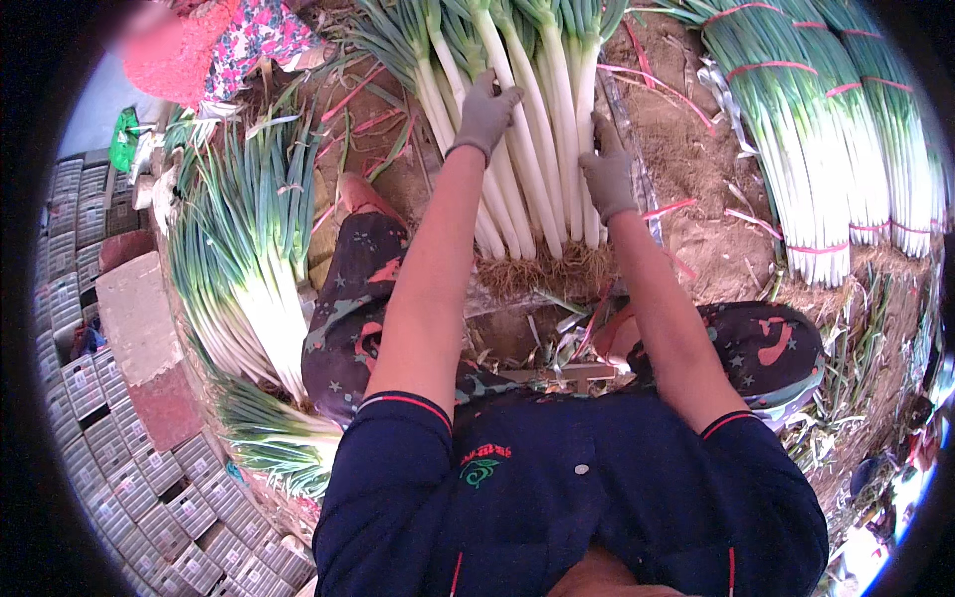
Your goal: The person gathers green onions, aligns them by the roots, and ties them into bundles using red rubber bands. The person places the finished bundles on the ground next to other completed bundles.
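Before me a row of long green onions lies on the ground, white stalks towards me, shaggy roots nearest, green leaves at the far side. My left hand, in a grey glove, rests on the stalks left of the middle, its fingers apart; whether it grips one I cannot tell. At the right edge of the row my right hand, gloved too, touches the outermost stalk, with thumb and fingers spread. The onions lie side by side, with no tie visible around them.
Tied bundles of green onions lie at the right, bound with pink ties. Looser onions are heaped at the left. Pink strips litter the soil. Stacked grey blocks stand at the far left. Another person is at the upper left.
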`<action>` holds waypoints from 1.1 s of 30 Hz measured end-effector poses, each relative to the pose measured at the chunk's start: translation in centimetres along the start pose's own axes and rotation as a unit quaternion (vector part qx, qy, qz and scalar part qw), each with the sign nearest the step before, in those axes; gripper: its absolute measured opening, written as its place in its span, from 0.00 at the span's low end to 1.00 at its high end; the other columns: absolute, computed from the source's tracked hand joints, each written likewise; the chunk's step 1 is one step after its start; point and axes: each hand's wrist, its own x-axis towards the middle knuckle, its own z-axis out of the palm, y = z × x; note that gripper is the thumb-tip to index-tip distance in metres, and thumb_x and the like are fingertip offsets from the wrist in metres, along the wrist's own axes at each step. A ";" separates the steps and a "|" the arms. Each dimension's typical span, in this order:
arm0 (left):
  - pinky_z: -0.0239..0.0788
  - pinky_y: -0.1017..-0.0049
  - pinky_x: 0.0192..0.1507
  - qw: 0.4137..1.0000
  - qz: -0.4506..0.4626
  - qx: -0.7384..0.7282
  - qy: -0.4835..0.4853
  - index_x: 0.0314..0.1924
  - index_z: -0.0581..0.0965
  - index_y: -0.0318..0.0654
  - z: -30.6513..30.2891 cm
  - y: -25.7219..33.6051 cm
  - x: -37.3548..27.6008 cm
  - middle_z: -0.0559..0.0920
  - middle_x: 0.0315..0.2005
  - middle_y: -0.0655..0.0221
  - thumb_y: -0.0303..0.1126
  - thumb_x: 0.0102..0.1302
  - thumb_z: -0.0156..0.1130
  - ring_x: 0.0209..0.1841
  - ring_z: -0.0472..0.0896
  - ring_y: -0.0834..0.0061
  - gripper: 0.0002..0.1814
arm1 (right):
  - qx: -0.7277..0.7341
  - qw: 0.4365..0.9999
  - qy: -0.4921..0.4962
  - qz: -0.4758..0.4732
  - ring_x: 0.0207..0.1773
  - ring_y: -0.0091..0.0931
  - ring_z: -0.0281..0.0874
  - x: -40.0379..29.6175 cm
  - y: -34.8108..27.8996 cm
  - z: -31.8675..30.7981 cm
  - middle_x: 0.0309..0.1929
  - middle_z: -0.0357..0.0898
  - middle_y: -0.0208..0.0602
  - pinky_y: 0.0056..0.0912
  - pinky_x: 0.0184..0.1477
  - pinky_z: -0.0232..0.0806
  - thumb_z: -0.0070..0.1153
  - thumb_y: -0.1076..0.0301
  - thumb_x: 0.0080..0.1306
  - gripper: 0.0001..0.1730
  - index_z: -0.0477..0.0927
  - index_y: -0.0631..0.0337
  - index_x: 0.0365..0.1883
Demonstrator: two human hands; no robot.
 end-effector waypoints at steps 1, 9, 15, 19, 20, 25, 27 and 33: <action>0.72 0.74 0.28 1.000 -0.006 0.000 0.003 0.52 0.73 0.32 0.1 -0.1 0.2 0.81 0.32 0.63 0.28 0.62 0.63 0.28 0.80 0.74 0.19 | 0.004 1.000 -0.001 0.010 0.67 0.36 0.68 -0.2 -0.3 -0.1 0.64 0.70 0.48 0.32 0.67 0.60 0.47 0.80 0.52 0.39 0.66 0.59 0.67; 0.73 0.71 0.38 0.997 0.002 0.061 0.037 0.52 0.74 0.31 0.5 -3.4 1.4 0.83 0.37 0.58 0.32 0.60 0.64 0.36 0.82 0.69 0.21 | 0.253 0.967 -0.002 0.037 0.70 0.32 0.64 1.1 -3.0 -0.7 0.69 0.65 0.44 0.31 0.69 0.58 0.44 0.89 0.48 0.44 0.61 0.68 0.70; 0.73 0.71 0.40 0.994 -0.021 0.106 0.027 0.54 0.74 0.33 0.9 -2.8 1.1 0.83 0.40 0.60 0.31 0.62 0.63 0.38 0.82 0.72 0.21 | 0.185 0.964 -0.122 0.146 0.66 0.31 0.69 2.4 -0.3 -0.8 0.65 0.70 0.47 0.28 0.59 0.66 0.44 0.88 0.47 0.43 0.64 0.67 0.67; 0.72 0.66 0.48 0.984 0.031 0.172 0.047 0.53 0.74 0.31 1.4 -3.1 1.4 0.84 0.41 0.53 0.38 0.59 0.65 0.44 0.82 0.58 0.25 | 0.051 0.976 -0.158 0.142 0.57 0.35 0.78 4.6 2.0 -1.1 0.58 0.77 0.48 0.31 0.54 0.69 0.50 0.80 0.48 0.41 0.66 0.64 0.67; 0.72 0.66 0.49 0.981 0.036 0.190 0.034 0.53 0.74 0.31 1.9 -2.4 1.7 0.84 0.41 0.52 0.39 0.59 0.65 0.45 0.82 0.58 0.25 | -0.155 0.973 -0.156 0.075 0.53 0.38 0.81 5.9 3.9 -2.3 0.52 0.81 0.51 0.34 0.53 0.71 0.54 0.70 0.49 0.41 0.67 0.60 0.67; 0.74 0.70 0.41 0.990 -0.025 0.142 0.004 0.56 0.73 0.32 0.6 -2.4 1.4 0.83 0.42 0.58 0.38 0.62 0.66 0.40 0.82 0.67 0.26 | -0.226 0.942 -0.235 0.076 0.58 0.36 0.76 5.3 -1.0 -2.0 0.59 0.75 0.53 0.32 0.60 0.66 0.61 0.69 0.49 0.41 0.68 0.67 0.65; 0.74 0.72 0.37 0.981 0.028 0.186 0.035 0.55 0.73 0.32 0.8 -2.8 1.4 0.82 0.41 0.59 0.37 0.62 0.66 0.36 0.81 0.71 0.25 | -0.233 0.939 -0.242 0.078 0.56 0.38 0.77 5.4 -0.9 -2.2 0.57 0.76 0.55 0.34 0.60 0.67 0.62 0.64 0.49 0.40 0.70 0.67 0.63; 0.74 0.69 0.46 0.992 -0.001 0.123 0.022 0.59 0.70 0.32 1.1 -2.2 1.0 0.79 0.49 0.54 0.38 0.62 0.65 0.43 0.81 0.63 0.28 | -0.258 0.935 -0.233 0.072 0.57 0.38 0.77 6.4 -0.3 -2.2 0.57 0.77 0.54 0.34 0.60 0.67 0.65 0.62 0.52 0.40 0.70 0.71 0.62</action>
